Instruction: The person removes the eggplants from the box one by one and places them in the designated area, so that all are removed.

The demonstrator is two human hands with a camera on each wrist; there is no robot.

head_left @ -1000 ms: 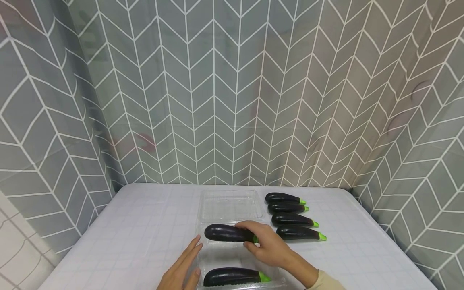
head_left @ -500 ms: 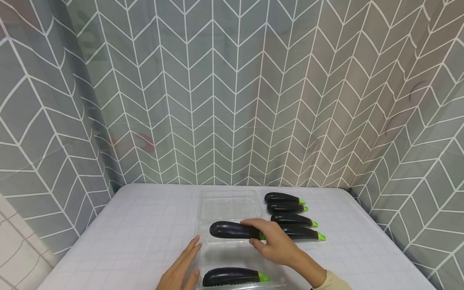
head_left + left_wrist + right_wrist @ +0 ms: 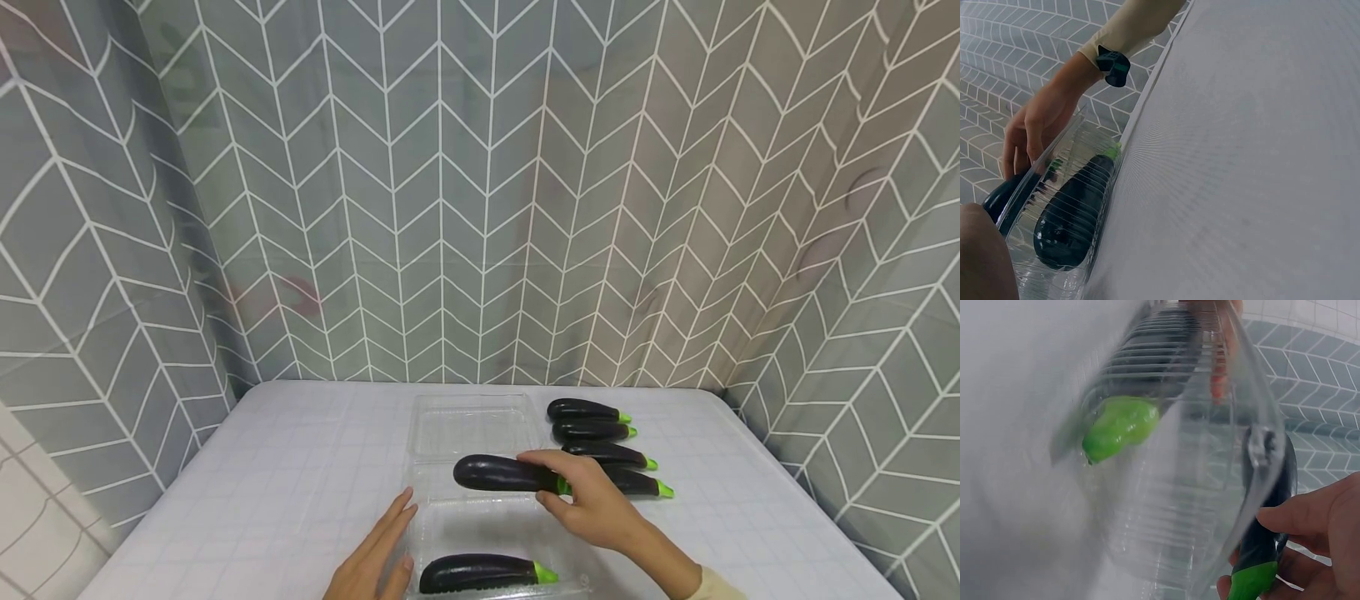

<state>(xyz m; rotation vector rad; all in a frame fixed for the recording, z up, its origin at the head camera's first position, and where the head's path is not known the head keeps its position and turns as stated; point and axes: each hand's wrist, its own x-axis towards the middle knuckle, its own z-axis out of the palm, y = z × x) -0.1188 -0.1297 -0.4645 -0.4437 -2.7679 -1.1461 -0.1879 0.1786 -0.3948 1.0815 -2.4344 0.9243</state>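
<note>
My right hand (image 3: 600,504) grips a dark purple eggplant (image 3: 491,472) near its green stem end, thumb on the near side and fingers over the far side. This eggplant is held up above the back part of a clear plastic clamshell box (image 3: 487,521). Another eggplant (image 3: 476,573) lies along the near side of the box, green stem to the right; the right wrist view shows its stem (image 3: 1122,425) through the ribbed wall. At the box's left side is my left hand (image 3: 367,558), fingers extended along the edge.
The box's clear lid (image 3: 474,429) lies open behind it on the white-covered table (image 3: 300,467). Several more eggplants (image 3: 588,430) lie in a column to the right of the lid, stems pointing right. A patterned grey curtain (image 3: 465,208) stands behind the table.
My right hand has moved to the right and slightly away with the eggplant, which now overlaps the nearest eggplants of the column in view. The left hand has stayed in place.
</note>
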